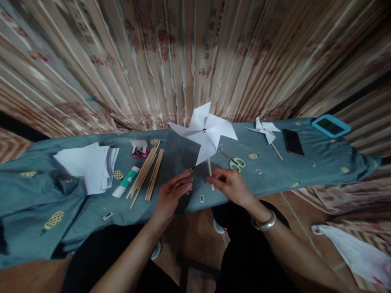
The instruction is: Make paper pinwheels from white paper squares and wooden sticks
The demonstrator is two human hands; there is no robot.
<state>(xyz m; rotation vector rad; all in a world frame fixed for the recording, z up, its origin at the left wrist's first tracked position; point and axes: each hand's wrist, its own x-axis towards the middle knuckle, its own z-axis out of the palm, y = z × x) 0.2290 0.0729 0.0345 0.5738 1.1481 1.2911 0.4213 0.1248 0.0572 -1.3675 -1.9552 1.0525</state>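
Observation:
My right hand (227, 183) pinches the lower part of a thin wooden stick that carries a white paper pinwheel (210, 136). The pinwheel faces me upright above the cloth, its pointed blades spread around a shiny metal pin at the centre. To the left of the stick, my left hand (175, 191) holds nothing; its fingers are slightly curled and apart, close over the table. Just beyond my right hand lie scissors (233, 162) with light green handles. A bundle of wooden sticks (146, 173) rests to the left of my left hand.
A green-blue cloth (183, 203) covers the narrow table. On the left are white paper sheets (88, 167), a glue stick (126, 182) and a small red box (139, 149) of metal pins. At right lie a smaller pinwheel (265, 129), a phone (292, 142) and a blue-framed device (331, 125).

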